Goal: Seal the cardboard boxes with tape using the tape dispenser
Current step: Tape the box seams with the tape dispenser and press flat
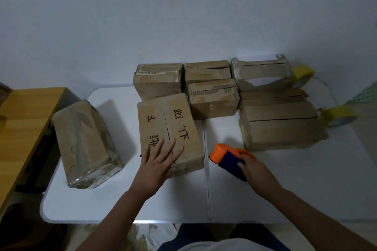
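A cardboard box with black handwritten characters (173, 120) lies on the white table (126, 205), its two top flaps meeting in a centre seam. My left hand (158, 164) rests flat on its near end with the fingers spread. My right hand (256, 171) grips an orange and blue tape dispenser (226, 155) just right of that box, near the table surface. A box wrapped in shiny clear tape (85, 142) stands at the left.
Several worn cardboard boxes (213, 97) crowd the back of the table, with a larger one (281, 128) at the right. Two yellow tape rolls (303, 76) (339, 117) lie behind them. A wooden surface (26, 120) adjoins the table's left side.
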